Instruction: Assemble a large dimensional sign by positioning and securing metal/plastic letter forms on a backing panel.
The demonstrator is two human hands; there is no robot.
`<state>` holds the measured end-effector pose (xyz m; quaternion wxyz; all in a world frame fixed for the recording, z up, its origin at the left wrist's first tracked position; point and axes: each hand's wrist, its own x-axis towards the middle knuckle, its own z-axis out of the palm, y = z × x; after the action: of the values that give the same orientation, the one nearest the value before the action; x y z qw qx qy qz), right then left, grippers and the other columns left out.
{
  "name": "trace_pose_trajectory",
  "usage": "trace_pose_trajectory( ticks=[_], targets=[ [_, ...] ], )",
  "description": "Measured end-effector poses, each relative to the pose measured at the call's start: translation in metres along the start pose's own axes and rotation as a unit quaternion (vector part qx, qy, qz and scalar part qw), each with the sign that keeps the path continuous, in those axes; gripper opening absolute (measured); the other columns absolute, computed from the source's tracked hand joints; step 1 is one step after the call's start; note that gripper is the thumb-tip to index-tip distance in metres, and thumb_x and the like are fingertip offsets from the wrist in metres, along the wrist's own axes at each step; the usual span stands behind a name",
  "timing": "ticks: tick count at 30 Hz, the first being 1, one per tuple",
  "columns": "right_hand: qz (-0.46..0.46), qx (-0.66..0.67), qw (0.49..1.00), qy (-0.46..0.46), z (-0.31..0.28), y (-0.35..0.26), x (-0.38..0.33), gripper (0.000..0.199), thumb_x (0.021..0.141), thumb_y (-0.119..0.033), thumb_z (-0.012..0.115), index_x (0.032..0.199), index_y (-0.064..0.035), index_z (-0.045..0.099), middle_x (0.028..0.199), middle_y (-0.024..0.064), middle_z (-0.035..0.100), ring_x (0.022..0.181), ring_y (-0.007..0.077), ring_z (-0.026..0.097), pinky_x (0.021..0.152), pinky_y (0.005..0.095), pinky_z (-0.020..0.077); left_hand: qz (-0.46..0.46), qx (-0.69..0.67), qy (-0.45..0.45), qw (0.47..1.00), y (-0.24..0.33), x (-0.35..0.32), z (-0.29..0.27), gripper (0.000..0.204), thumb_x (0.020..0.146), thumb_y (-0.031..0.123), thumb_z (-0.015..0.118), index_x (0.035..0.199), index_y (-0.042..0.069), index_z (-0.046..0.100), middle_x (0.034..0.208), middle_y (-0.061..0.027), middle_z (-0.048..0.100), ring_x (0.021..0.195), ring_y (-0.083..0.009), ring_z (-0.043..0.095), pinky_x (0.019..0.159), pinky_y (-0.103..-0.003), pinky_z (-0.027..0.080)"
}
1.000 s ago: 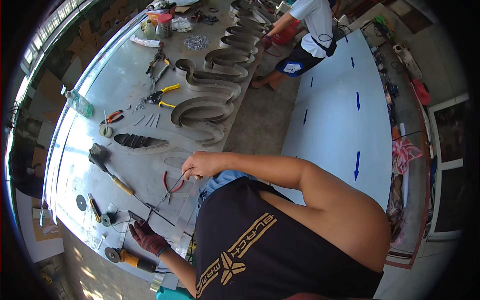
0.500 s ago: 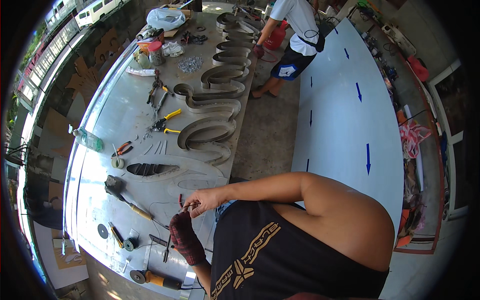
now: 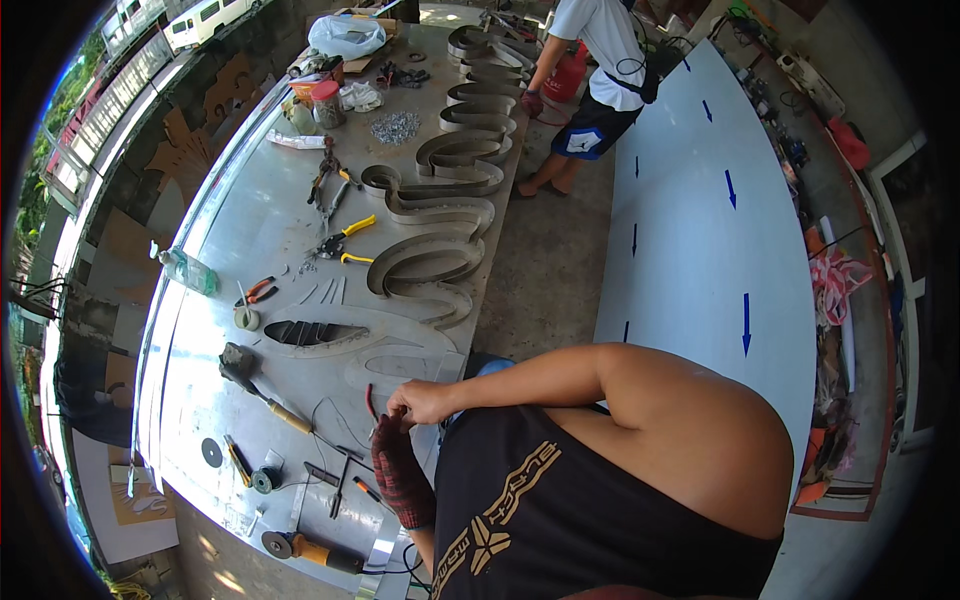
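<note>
My left hand (image 3: 402, 482), in a dark red and black checked glove, is raised over the near table edge with its fingers closed. Fingertips of my bare right hand (image 3: 424, 401) meet it in a pinch; whatever they hold is too small and hidden to make out. A thin red handle (image 3: 371, 402) shows just left of my fingers; I cannot tell if it is held. Left of my hands lie a soldering iron with a wooden handle (image 3: 290, 416), a dark T-shaped metal tool (image 3: 345, 482) and a wire spool (image 3: 266, 480). Beyond them is a flat metal letter shape (image 3: 400, 338).
An angle grinder (image 3: 312, 554) lies at the near table end. Tall curved metal strips (image 3: 425, 265) run along the table's right side, beside yellow-handled snips (image 3: 345, 238). Another person (image 3: 595, 75) stands at the far right side. A pale sheet with blue arrows (image 3: 690, 240) is on the right.
The view has shifted slightly, so the table appears farther right. Both hands have drawn closer together and a little toward my body; the thin piece seen at my right fingertips is now hidden.
</note>
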<state>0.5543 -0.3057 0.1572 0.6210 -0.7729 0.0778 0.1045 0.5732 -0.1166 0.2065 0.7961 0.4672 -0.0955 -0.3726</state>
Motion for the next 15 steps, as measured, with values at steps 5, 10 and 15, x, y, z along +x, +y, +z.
trace_pose_trajectory(
  ticks=[5, 10, 15],
  targets=[
    [0.01, -0.035, 0.998, 0.059, -0.001, 0.004, -0.002, 0.015, 0.079, -0.008, 0.077, 0.09, -0.003, 0.067, 0.083, 0.0112, 0.07, 0.08, 0.0221, 0.068, 0.069, 0.037, 0.0487, -0.002, 0.006, -0.053, 0.999, 0.004, -0.007, -0.015, 0.05, 0.108, 0.025, 0.039, 0.15, -0.002, 0.036, 0.151, -0.0146, 0.044, 0.138, -0.0246, 0.045, 0.119, -0.039, 0.031],
    [-0.007, -0.04, 0.994, 0.097, 0.001, -0.002, -0.004, 0.012, 0.08, -0.006, 0.075, 0.087, -0.0031, 0.066, 0.081, 0.0125, 0.069, 0.079, 0.024, 0.068, 0.069, 0.0368, 0.0481, -0.028, 0.008, -0.104, 0.994, 0.003, -0.016, -0.039, 0.05, 0.108, 0.024, 0.039, 0.15, -0.001, 0.035, 0.151, -0.0145, 0.044, 0.139, -0.0244, 0.044, 0.119, -0.039, 0.031],
    [0.007, 0.027, 0.999, -0.036, -0.006, 0.002, -0.006, 0.018, 0.081, -0.007, 0.076, 0.097, -0.0018, 0.069, 0.085, 0.008, 0.071, 0.085, 0.0168, 0.067, 0.074, 0.0347, 0.0504, -0.058, 0.007, -0.156, 0.986, -0.006, -0.026, -0.037, 0.05, 0.108, 0.024, 0.039, 0.151, -0.001, 0.034, 0.152, -0.0144, 0.044, 0.139, -0.0243, 0.044, 0.119, -0.039, 0.03]
  ],
)
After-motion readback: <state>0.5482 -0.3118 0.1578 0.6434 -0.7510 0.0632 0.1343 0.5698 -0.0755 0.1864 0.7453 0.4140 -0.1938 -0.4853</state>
